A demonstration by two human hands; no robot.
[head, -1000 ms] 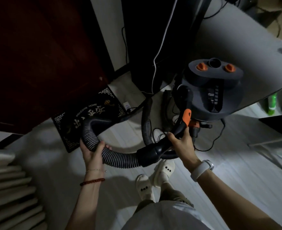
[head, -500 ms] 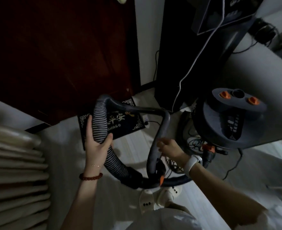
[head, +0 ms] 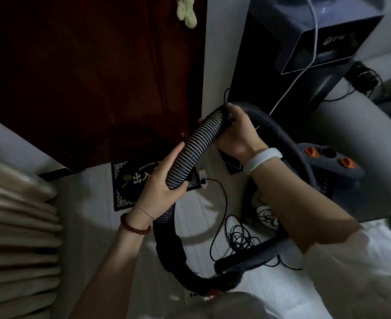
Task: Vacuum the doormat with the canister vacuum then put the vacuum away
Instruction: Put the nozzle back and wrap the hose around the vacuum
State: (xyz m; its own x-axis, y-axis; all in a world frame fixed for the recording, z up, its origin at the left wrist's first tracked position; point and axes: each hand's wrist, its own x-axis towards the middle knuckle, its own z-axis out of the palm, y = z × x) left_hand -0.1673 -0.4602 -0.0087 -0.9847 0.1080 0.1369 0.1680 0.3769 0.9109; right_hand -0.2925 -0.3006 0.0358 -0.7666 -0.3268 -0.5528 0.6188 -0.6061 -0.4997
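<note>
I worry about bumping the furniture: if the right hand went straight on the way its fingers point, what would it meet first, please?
Probably the white wall strip beside the dark red door, since the right hand, gripping the ribbed hose, points up-left; depth is unclear.

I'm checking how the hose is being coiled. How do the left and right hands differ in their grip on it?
The left hand holds the ribbed hose lower down, nearer the doormat; the right hand holds it higher, at the top of the loop. The left wrist wears a bead bracelet, the right a white band. Both hands curl round the same hose.
</note>
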